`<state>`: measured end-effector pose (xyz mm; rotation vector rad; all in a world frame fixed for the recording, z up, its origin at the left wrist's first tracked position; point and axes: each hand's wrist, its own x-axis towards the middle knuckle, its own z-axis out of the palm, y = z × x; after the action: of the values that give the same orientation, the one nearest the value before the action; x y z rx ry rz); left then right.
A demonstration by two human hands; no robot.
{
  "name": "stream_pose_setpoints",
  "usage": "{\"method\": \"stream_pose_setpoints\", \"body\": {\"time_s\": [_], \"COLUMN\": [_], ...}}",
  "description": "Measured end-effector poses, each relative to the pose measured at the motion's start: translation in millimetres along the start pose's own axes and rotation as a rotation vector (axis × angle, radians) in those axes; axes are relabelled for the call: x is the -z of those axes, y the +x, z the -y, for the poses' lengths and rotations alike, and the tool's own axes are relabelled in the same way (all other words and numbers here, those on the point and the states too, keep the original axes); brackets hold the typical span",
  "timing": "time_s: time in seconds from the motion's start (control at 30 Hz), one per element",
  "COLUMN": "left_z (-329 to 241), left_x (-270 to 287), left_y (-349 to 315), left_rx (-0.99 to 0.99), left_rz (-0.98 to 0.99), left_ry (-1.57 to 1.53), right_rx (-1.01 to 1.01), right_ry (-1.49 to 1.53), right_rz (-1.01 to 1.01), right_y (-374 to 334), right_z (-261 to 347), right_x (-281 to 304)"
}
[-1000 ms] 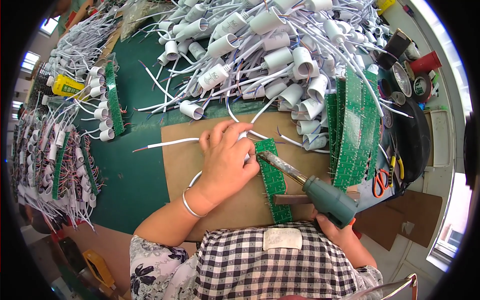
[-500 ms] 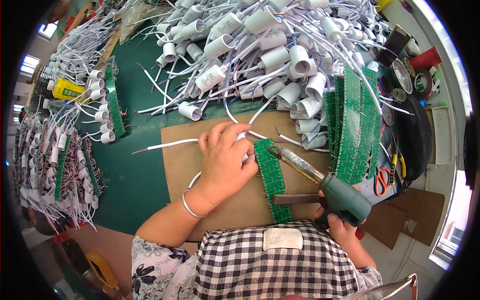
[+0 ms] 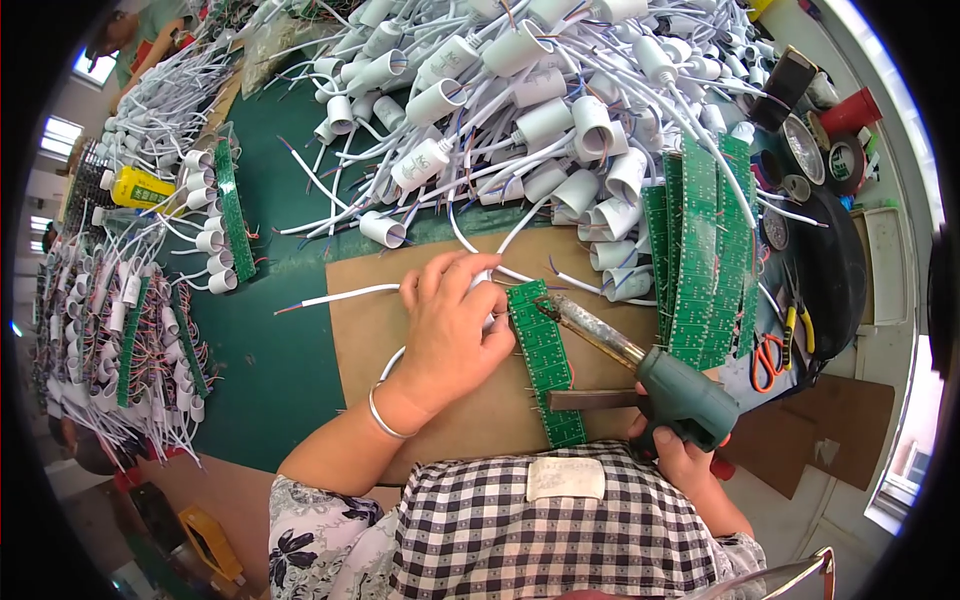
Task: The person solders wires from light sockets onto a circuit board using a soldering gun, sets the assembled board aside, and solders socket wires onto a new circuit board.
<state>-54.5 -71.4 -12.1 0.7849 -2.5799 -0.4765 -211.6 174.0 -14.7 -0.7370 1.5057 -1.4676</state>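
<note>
Fingers curled, my left hand (image 3: 450, 330) is closed around a white lamp socket (image 3: 489, 318), mostly hidden under the fingers. A white cable leads away from it on the left. Against my left fingertips lies the upper end of a narrow green circuit board strip (image 3: 547, 365), tilted slightly on the brown board. My right hand (image 3: 680, 458) grips a dark green soldering gun (image 3: 688, 400) by its handle. The gun's darkened tip is at the strip's top end, close to the left hand; whether it touches is too small to tell. A flat brownish bar (image 3: 595, 399) crosses the strip lower down.
A brown work board (image 3: 400, 450) covers part of the green table (image 3: 240, 390). Behind it heaps a large pile of white lamp sockets (image 3: 420, 165). More circuit strips (image 3: 705, 270) stack at right, beside orange-handled scissors (image 3: 768, 362) and yellow-handled pliers (image 3: 795, 335). Wired strips (image 3: 130, 330) lie left.
The whole view has shifted slightly. Both hands, the soldering gun and the circuit strip keep nearly the same places relative to one another.
</note>
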Motion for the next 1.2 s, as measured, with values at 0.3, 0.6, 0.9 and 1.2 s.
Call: {"method": "stream_pose_setpoints", "body": {"time_s": [0.3, 0.6, 0.9, 1.2], "left_z": [-1, 1, 7, 8], "left_x": [3, 2, 1, 3], "left_y": [-2, -5, -5, -7], "left_rx": [-0.069, -0.116, -0.14, -0.122], "left_rz": [-0.001, 0.009, 0.001, 0.029], "left_ry": [-0.046, -0.04, -0.069, -0.075], "right_rx": [0.006, 0.027, -0.013, -0.03], "right_ry": [0.025, 0.016, 0.067, 0.05], "right_rz": [-0.006, 0.007, -0.022, -0.01], "right_y": [-2, -3, 0, 3], "right_z": [-3, -4, 8, 12], "right_x": [1, 3, -4, -7]}}
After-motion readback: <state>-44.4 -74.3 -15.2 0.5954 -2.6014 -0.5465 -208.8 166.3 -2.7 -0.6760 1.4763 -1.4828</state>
